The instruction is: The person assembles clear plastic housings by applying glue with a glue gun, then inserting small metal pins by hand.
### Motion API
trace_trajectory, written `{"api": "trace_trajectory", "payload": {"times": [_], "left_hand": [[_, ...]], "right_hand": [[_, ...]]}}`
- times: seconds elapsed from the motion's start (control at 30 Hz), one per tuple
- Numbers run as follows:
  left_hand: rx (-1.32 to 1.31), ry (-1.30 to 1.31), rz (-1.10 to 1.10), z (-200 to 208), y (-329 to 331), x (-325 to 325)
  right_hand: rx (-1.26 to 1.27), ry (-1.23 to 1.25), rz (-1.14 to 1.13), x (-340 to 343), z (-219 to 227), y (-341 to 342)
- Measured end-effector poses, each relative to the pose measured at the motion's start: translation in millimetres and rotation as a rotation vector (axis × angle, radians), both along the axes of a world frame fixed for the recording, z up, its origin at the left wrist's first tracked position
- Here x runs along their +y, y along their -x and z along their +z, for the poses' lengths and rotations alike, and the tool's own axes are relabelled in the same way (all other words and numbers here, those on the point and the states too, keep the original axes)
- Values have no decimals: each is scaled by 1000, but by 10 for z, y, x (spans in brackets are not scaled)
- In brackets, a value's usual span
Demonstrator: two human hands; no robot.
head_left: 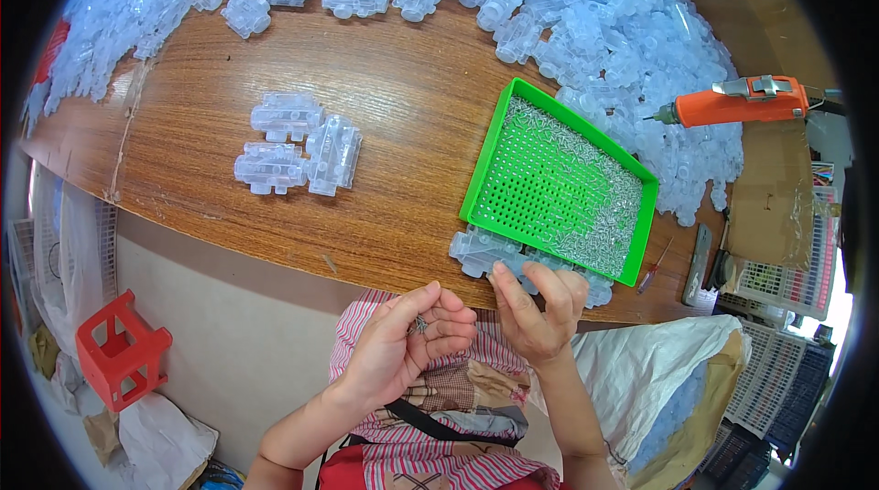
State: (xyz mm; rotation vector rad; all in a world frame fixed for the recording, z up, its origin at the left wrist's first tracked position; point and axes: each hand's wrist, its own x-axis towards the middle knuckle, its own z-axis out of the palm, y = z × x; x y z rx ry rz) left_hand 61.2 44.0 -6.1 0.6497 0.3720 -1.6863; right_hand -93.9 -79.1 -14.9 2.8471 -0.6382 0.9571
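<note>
My left hand point(412, 334) is cupped palm up just off the table's front edge, with several small silver screws point(418, 325) in it. My right hand point(542, 309) has its thumb and fingertips drawn together at a clear plastic housing point(483, 252) by the table edge. Whatever is between those fingertips is too small to make out. More clear housing parts lie in a row under the hand, along the near side of a green perforated tray point(485, 160). Many loose silver screws point(612, 201) cover the tray's right and far sides.
Three clear housings point(333, 156) sit together left of the tray. A large heap of similar parts point(604, 41) lines the table's far side. An orange electric screwdriver point(742, 107) hangs at right, above a small screwdriver point(656, 266). A red stool point(121, 350) stands on the floor at left.
</note>
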Motion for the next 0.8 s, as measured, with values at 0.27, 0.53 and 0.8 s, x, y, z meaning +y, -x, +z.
{"api": "trace_trajectory", "payload": {"times": [0.27,0.53,0.8], "left_hand": [[36,138,29,165,24,-163],[92,301,-43,237,123,-229],[-234,228,-91,311,240,-261]], "right_hand": [[-197,-600,-113,170,480,-103],[72,-478,45,178,662,-144],[131,-556,-93,261,720,-229]]}}
